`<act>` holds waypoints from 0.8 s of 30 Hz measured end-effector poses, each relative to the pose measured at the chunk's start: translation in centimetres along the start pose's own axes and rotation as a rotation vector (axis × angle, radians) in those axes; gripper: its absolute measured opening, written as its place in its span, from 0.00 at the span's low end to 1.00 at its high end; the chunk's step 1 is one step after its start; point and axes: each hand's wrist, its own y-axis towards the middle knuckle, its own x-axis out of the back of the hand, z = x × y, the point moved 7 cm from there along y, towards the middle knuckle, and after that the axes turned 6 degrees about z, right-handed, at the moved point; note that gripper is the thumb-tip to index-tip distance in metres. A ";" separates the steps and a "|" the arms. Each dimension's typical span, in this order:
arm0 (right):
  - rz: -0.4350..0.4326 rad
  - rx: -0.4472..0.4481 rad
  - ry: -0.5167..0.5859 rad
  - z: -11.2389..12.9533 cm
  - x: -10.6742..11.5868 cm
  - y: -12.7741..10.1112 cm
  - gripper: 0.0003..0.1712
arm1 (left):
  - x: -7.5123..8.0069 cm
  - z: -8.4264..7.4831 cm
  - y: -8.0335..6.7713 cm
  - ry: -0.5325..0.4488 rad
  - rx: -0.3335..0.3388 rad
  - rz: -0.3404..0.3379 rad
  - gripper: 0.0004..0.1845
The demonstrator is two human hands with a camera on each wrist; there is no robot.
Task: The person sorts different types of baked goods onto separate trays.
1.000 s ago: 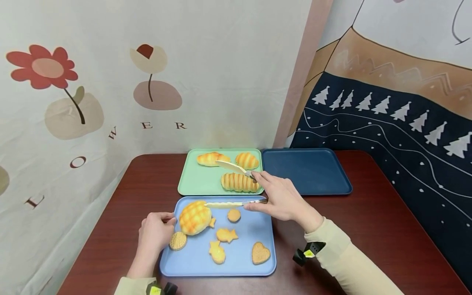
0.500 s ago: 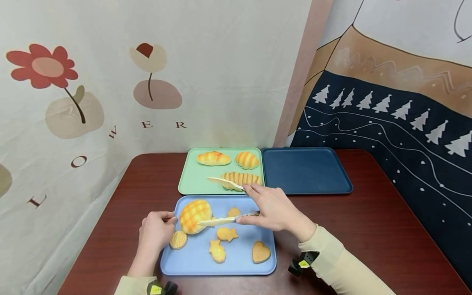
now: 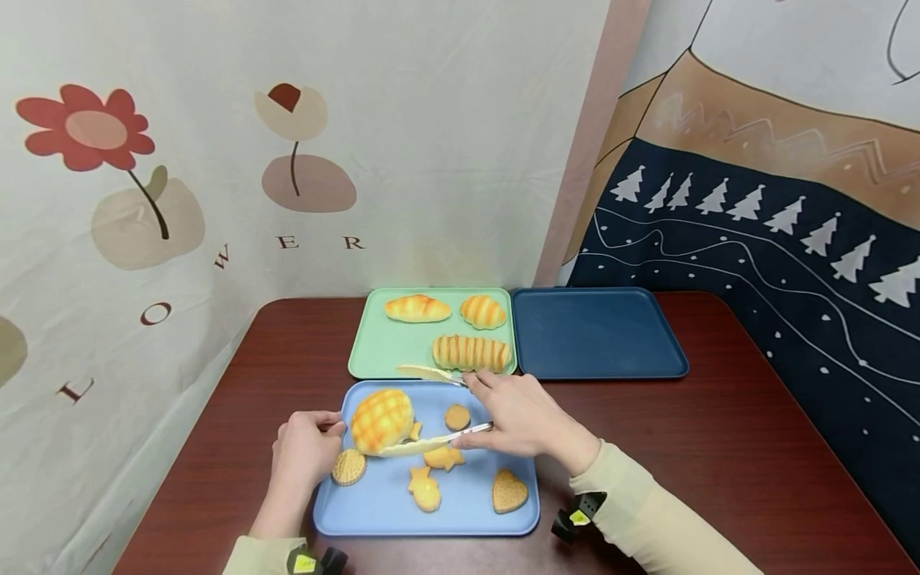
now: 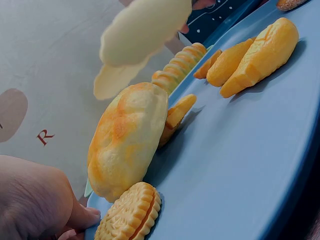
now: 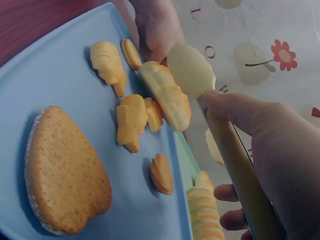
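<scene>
The right hand (image 3: 521,415) grasps tongs (image 3: 431,443), their lower blade beside the melon bun (image 3: 381,419). The left hand (image 3: 305,451) grips the light blue tray (image 3: 474,511) left of that bun.

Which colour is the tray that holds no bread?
Dark blue, seen best in the head view.

Head overview; wrists close, low

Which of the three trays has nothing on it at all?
The dark blue tray at the back right. It shows only its bare surface, while the green tray beside it carries three bread rolls and the light blue tray in front carries a bun and biscuits.
</scene>
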 end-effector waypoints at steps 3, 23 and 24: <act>0.022 0.001 -0.006 0.2 -0.4 0.3 0.58 | 0.0 0.0 0.0 0.001 0.000 -0.001 0.16; 0.063 0.018 -0.049 1.0 -2.0 1.6 0.57 | 0.1 0.1 0.1 0.003 -0.004 0.002 0.16; 0.063 0.019 -0.052 1.0 -2.0 1.6 0.57 | 0.1 0.1 0.1 0.002 -0.004 0.003 0.16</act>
